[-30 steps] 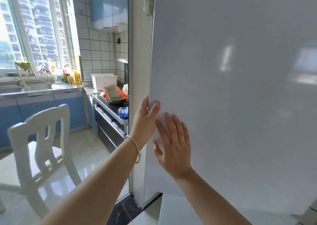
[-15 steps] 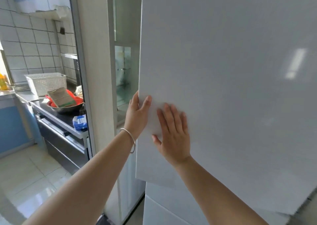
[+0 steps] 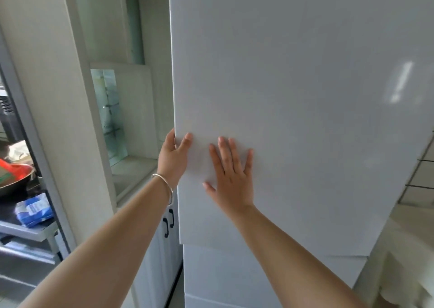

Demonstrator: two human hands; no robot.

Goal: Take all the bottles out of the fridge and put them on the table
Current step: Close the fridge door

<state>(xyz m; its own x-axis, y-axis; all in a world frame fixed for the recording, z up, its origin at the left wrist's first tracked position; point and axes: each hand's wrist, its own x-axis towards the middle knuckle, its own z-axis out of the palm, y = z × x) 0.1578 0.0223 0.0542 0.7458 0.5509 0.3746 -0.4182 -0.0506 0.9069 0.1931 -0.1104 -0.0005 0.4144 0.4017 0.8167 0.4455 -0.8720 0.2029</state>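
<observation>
Because the tall glossy white fridge door (image 3: 293, 119) has no handle, left hand (image 3: 173, 159) fingers (image 3: 186, 141) hook its free edge, gripping; right hand (image 3: 231, 178) lies flat, fingers spread, probably bracing.

Single head view, facing forward, close to white fridge door (image 3: 293, 96)

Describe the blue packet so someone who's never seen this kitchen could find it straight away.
Start at the big white fridge door that both hands are on, then look far left, past the pale wall pillar. Low down there, on a grey metal shelf, lies the blue packet, below a metal bowl holding something red. It is the only blue-and-white thing there.
</observation>
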